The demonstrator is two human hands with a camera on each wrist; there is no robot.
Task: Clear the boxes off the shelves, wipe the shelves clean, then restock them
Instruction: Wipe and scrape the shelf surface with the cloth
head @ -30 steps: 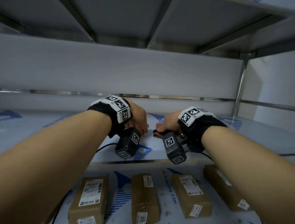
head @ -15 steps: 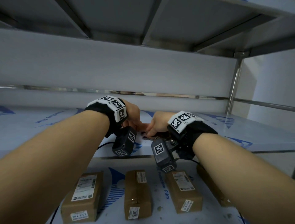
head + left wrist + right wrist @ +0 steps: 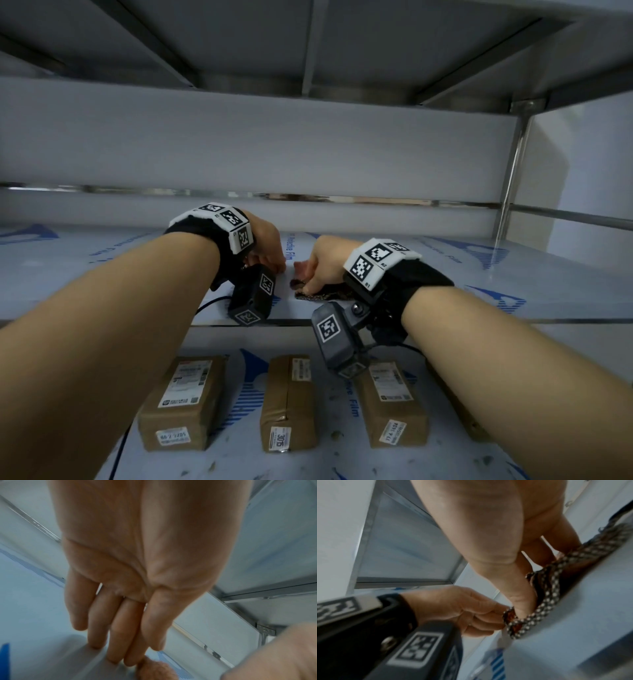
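On the upper shelf my right hand grips a checked dark-and-white cloth, thumb tucked into its fold and fingers pressing it down. My left hand rests just left of it, fingertips on the shelf at the cloth's corner, holding nothing that I can see. On the lower shelf lie brown labelled boxes side by side, and one more box mostly hidden under my right forearm.
Another shelf's underside hangs low overhead. A metal rail runs along the back and a steel post stands at the right rear corner. A black cable trails off the upper shelf's front edge. Specks of dirt dot the lower shelf.
My right hand has slid the cloth a little to the left along the upper shelf, close beside the left hand. The boxes below have not moved.
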